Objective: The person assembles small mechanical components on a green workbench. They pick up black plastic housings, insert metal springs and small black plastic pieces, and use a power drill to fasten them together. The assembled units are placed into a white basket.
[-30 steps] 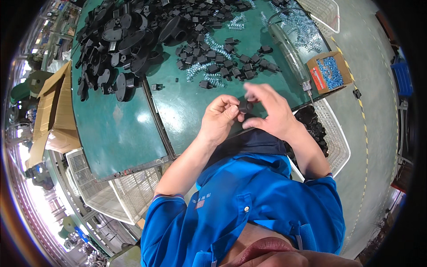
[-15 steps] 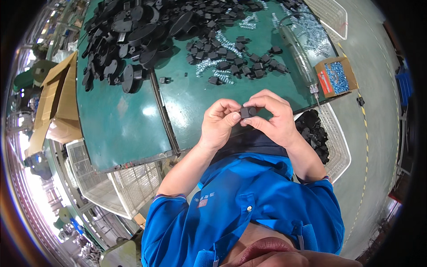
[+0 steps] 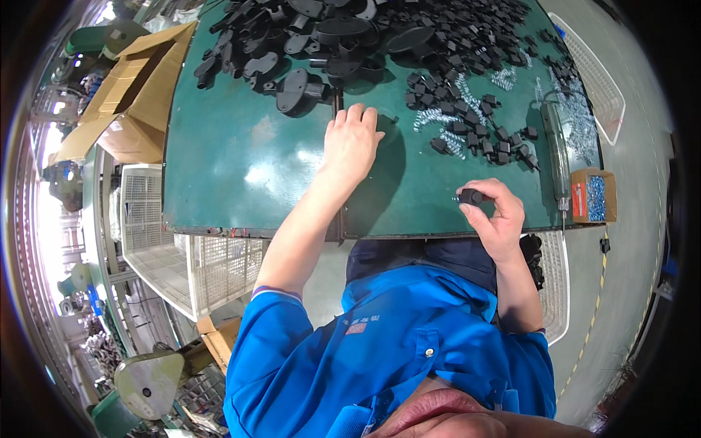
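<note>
My right hand [image 3: 500, 219] pinches a small black plastic block [image 3: 471, 196] between thumb and fingers just above the table's near edge. A bit of silver metal, like a screw end, shows at the block's left side. My left hand [image 3: 352, 142] lies palm down on the green table, across its dark seam, with fingers stretched forward and thumb apart. What lies beneath those fingers is hidden. Just beyond it sits a black oval-based part [image 3: 296, 91]. A tiny dark piece [image 3: 395, 119] lies to its right.
Beyond my hands are heaped black oval parts [image 3: 343, 29], small black blocks [image 3: 504, 146] and silver screws [image 3: 438, 117]. A power screwdriver [image 3: 555, 153] lies at right beside a box of bluish screws [image 3: 596, 197]. Left are a cardboard carton [image 3: 139, 131] and white crates [image 3: 146, 212].
My hands were together on the black block; now they are apart. The left has reached forward onto the table, and the right keeps the block. The whole view has shifted.
</note>
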Motion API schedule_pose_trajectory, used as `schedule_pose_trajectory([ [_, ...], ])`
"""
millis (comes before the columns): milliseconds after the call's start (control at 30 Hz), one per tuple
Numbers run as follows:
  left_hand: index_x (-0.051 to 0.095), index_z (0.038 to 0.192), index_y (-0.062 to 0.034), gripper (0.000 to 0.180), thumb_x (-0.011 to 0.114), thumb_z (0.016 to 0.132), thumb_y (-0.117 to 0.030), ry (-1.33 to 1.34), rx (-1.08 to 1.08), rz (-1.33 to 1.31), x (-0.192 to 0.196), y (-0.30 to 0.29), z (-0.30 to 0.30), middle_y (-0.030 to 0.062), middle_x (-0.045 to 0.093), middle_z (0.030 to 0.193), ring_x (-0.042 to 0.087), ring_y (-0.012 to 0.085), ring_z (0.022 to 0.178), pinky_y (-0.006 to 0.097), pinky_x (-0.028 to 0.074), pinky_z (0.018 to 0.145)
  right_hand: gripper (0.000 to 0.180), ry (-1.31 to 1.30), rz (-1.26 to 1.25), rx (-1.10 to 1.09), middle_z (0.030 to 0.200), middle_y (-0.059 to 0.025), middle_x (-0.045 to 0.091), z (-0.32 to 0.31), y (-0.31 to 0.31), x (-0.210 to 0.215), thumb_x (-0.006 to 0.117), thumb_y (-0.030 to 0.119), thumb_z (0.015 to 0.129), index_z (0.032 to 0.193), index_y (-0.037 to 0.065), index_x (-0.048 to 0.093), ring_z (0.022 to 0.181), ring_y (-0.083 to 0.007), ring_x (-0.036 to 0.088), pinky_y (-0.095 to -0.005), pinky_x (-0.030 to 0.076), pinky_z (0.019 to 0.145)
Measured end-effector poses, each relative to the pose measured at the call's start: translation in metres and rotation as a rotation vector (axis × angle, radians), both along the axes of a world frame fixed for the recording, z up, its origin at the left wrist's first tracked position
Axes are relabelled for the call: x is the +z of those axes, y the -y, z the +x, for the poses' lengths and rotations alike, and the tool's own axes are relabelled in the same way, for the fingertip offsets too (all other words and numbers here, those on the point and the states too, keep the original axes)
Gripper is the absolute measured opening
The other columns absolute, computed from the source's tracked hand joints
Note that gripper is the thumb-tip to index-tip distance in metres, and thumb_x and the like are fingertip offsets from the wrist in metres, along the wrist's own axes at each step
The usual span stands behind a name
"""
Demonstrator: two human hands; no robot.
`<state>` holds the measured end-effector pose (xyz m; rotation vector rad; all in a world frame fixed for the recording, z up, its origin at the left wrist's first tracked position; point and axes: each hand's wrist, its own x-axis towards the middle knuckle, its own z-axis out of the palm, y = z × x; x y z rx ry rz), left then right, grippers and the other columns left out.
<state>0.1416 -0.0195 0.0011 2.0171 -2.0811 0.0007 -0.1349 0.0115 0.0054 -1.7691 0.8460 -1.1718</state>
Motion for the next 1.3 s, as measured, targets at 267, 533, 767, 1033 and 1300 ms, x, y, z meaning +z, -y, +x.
schedule_pose_trajectory([
  [267, 0.06, 0.123, -0.0078, 0.045, 0.068, 0.079, -0.004, -0.251, -0.375, -0.317, -0.01, 0.03, 0.02, 0.0132, 0.057, 0.137, 0.061, 0.0311, 0.111, 0.043, 0.05, 0.095, 0.023, -0.021, 0.052, -0.055, 0.093, -0.0106, 0.071, -0.009, -0.005, -0.005, 0.074, 0.001, 0.078, 0.099, 0.0, 0.065, 0.079, -0.0159, 0.066, -0.0276, 0.052, 0.072],
  [533, 0.063, 0.115, -0.008, 0.039, 0.061, 0.077, -0.001, 0.257, -0.101, -0.285, -0.016, 0.044, 0.115, 0.0079, 0.06, 0.129, 0.052, 0.0291, 0.124, 0.044, 0.04, 0.104, 0.023, 0.042, 0.127, -0.053, 0.095, -0.0098, 0.071, -0.014, -0.005, -0.003, 0.074, 0.002, 0.081, 0.102, -0.001, 0.065, 0.082, -0.0153, 0.067, -0.0271, 0.052, 0.075],
  [767, 0.062, 0.116, -0.0045, 0.047, 0.067, 0.069, -0.001, -0.017, -0.416, -0.318, 0.008, -0.065, 0.082, 0.0144, 0.059, 0.125, 0.058, 0.0329, 0.116, 0.044, 0.046, 0.098, 0.022, 0.027, 0.154, -0.075, 0.096, -0.0099, 0.072, -0.034, -0.009, -0.012, 0.074, 0.006, 0.083, 0.102, 0.0, 0.064, 0.081, -0.016, 0.067, -0.0277, 0.053, 0.075],
  [1033, 0.067, 0.117, -0.005, 0.038, 0.055, 0.082, -0.003, 0.026, -0.406, -0.192, 0.027, -0.108, 0.09, 0.0118, 0.067, 0.124, 0.057, 0.0303, 0.126, 0.05, 0.035, 0.113, 0.025, 0.05, 0.13, -0.065, 0.098, -0.0091, 0.072, -0.037, -0.008, -0.02, 0.073, 0.005, 0.084, 0.106, 0.001, 0.062, 0.083, -0.0153, 0.068, -0.0277, 0.053, 0.075],
  [1300, 0.057, 0.122, -0.0039, 0.059, 0.08, 0.073, -0.028, 0.187, 0.188, 0.022, 0.003, -0.043, -0.003, 0.0144, 0.06, 0.117, 0.05, 0.0335, 0.12, 0.053, 0.034, 0.106, 0.023, 0.011, 0.105, -0.063, 0.097, -0.0082, 0.071, -0.03, -0.011, -0.015, 0.074, 0.003, 0.082, 0.103, 0.003, 0.064, 0.085, -0.0152, 0.068, -0.0279, 0.054, 0.073],
])
